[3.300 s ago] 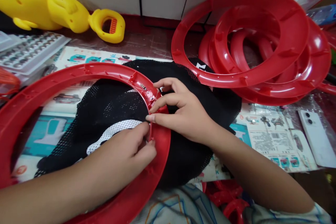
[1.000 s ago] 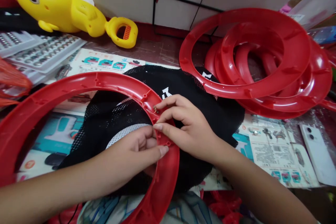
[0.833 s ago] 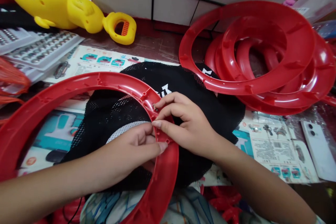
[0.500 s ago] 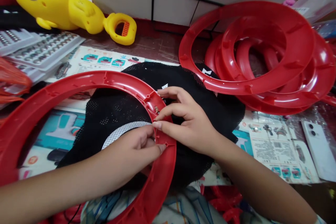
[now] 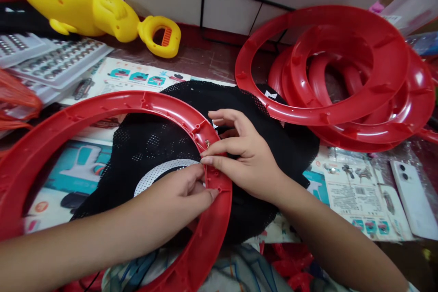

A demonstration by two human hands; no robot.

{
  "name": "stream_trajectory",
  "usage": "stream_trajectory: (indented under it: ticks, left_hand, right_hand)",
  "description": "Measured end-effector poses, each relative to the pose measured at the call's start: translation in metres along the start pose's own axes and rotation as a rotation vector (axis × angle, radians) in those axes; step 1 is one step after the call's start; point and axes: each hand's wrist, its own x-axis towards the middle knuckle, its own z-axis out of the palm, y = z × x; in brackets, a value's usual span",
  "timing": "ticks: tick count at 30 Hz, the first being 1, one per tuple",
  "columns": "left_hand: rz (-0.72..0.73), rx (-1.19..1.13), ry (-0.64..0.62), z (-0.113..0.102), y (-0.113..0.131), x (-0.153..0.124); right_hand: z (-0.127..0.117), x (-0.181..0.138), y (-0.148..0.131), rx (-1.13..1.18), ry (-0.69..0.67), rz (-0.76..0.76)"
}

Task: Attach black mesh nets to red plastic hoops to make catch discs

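Note:
A large red plastic ring (image 5: 214,232) with a ribbed channel lies tilted over black mesh fabric (image 5: 287,141). My left hand (image 5: 190,191) reaches through the ring's opening and grips its near right side, thumb on the channel and fingers curled under. My right hand (image 5: 244,157) is at the same stretch of ring, thumb and forefinger pinched together at its inner edge. What that pinch holds, if anything, is too small to make out. Just above those fingertips a small metal piece (image 5: 207,143) sits in the channel. The other right fingers are raised and bent.
More red rings (image 5: 323,114) are piled at the right rear. A yellow duck-like plastic toy (image 5: 112,18) lies at the back left, near trays of small metal parts (image 5: 56,66). A white phone (image 5: 412,198) rests at the right on printed cardboard (image 5: 349,191).
My right forefinger has drawn in closer to the thumb, and the upper fingers have lifted a little off the ring. My left hand keeps its grip. The view has shifted slightly.

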Motion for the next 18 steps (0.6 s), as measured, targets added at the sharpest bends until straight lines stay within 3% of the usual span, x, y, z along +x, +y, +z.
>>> stream_trajectory:
  ticks: [7, 11, 14, 18]
  left_hand:
    - [0.042, -0.093, -0.015, 0.003, 0.005, 0.002]
    - [0.055, -0.08, -0.008, 0.001, 0.004, 0.003]
    - [0.041, -0.104, -0.008, 0.001, 0.003, 0.003]
    - [0.034, -0.189, -0.021, 0.002, 0.006, 0.005]
  right_hand:
    - [-0.01, 0.0, 0.001, -0.284, 0.029, -0.193]
    - [-0.027, 0.003, -0.012, -0.452, -0.226, -0.372]
    - [-0.033, 0.001, -0.026, -0.573, -0.422, -0.386]
    - [-0.03, -0.003, -0.034, -0.629, -0.523, -0.359]
